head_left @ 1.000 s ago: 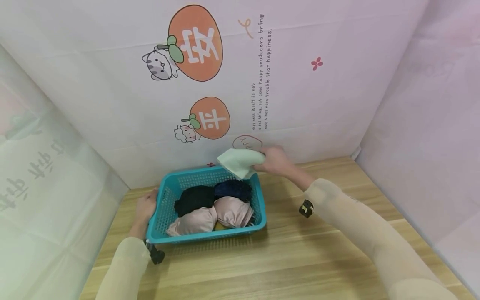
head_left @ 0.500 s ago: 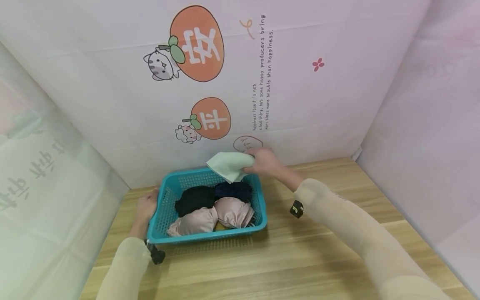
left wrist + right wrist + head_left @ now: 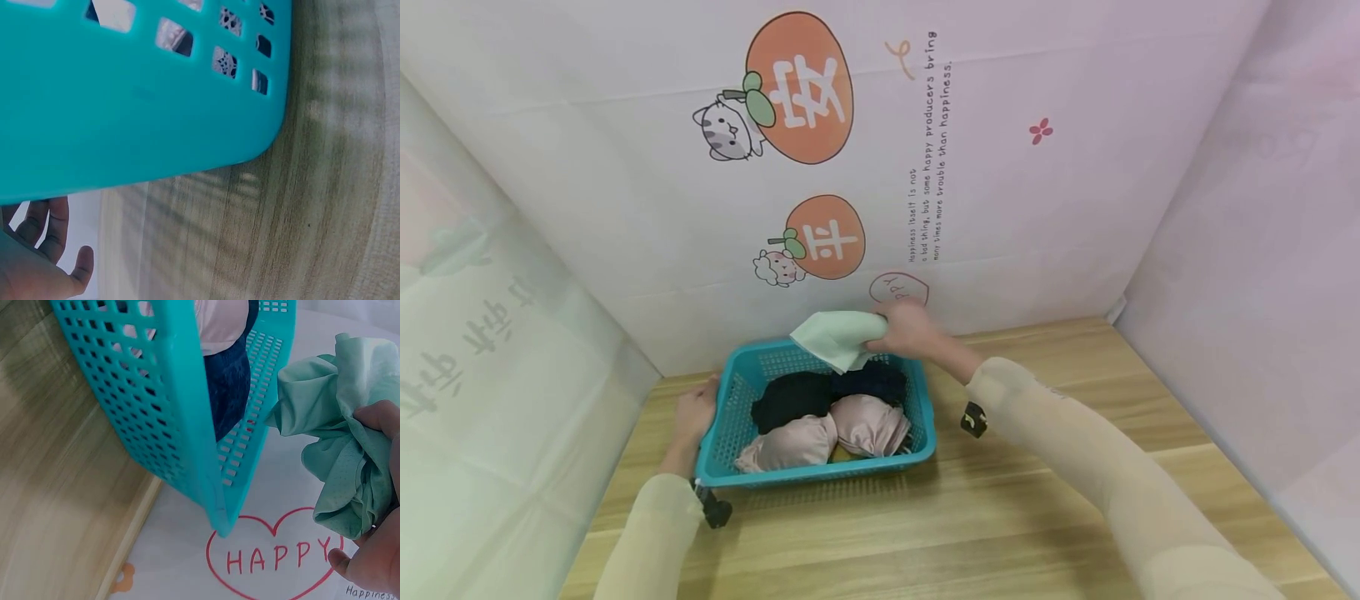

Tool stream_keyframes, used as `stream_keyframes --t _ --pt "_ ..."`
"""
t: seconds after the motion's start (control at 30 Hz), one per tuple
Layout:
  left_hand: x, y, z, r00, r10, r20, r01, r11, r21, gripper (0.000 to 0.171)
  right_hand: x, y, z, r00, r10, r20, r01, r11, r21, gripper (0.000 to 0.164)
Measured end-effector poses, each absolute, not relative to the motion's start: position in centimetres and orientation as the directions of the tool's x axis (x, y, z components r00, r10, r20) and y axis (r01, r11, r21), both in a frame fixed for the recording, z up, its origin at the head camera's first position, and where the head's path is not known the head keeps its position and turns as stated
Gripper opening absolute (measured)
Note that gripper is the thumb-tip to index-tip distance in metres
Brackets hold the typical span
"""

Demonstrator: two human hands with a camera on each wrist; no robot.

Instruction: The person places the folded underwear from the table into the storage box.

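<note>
In the head view a turquoise plastic basket (image 3: pixel 820 473) stands on the table, holding a black garment (image 3: pixel 792 402), a navy garment (image 3: pixel 872 381) and two pale pink satin pieces (image 3: pixel 868 425) that look like folded bras. My left hand (image 3: pixel 694 410) holds the basket's left rim; in the left wrist view its fingers (image 3: pixel 57 228) reach behind the rim, their tips partly hidden. Above the basket's back right corner, my right hand (image 3: pixel 906 327) grips a mint-green satiny garment (image 3: pixel 841 337). The right wrist view shows this garment bunched, with the thumb (image 3: pixel 378 417) across it.
Something yellow (image 3: pixel 841 454) shows beneath the pink pieces. The wooden table (image 3: pixel 1000 517) extends in front and to the right. A printed cloth wall (image 3: pixel 1000 208) rises right behind the basket, with further walls on both sides.
My right hand has moved left with the mint-green garment, from the basket's right corner to over its back part. My left hand and the basket stay in place.
</note>
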State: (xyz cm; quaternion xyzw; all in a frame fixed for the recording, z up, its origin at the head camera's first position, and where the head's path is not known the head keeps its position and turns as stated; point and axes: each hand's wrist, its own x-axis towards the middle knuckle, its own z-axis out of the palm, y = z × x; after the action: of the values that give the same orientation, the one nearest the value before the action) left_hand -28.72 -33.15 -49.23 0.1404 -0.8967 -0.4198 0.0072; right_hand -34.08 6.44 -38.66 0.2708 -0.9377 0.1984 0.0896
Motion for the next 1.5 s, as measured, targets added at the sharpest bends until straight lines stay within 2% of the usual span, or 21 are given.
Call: stream_keyframes --t 0.27,0.47,0.73,1.17,1.5 --pt "-28.8 -33.2 -49.1 -0.963 -0.250 -0.105 -0.242 0.620 0.746 0.083 -34.4 4.7 -38.6 -0.820 -0.504 0.270 -0.570 0.762 -0.309 0.035" --pt "-28.8 -33.1 -48.9 -0.966 -0.235 -0.104 -0.232 0.622 0.748 0.082 -34.3 3.3 -38.5 -0.813 -0.516 0.271 -0.581 0.752 -0.310 0.030" --pt "-28.8 -33.2 -48.9 -0.962 -0.247 -0.113 -0.245 0.607 0.756 0.072 -34.3 1.2 -38.9 -0.805 -0.531 0.264 -0.590 0.762 -0.266 0.034" --pt "-28.9 -33.3 -48.7 -0.960 -0.246 -0.134 -0.260 0.602 0.755 0.072 -34.4 -1.9 -39.7 -0.806 -0.545 0.229 -0.589 0.775 -0.228 0.035" --pt "-29.2 -33.6 -49.1 -0.964 -0.238 -0.122 -0.249 0.633 0.733 0.085 -34.5 -4.0 -40.6 -0.815 -0.549 0.185 -0.577 0.799 -0.170 0.038"
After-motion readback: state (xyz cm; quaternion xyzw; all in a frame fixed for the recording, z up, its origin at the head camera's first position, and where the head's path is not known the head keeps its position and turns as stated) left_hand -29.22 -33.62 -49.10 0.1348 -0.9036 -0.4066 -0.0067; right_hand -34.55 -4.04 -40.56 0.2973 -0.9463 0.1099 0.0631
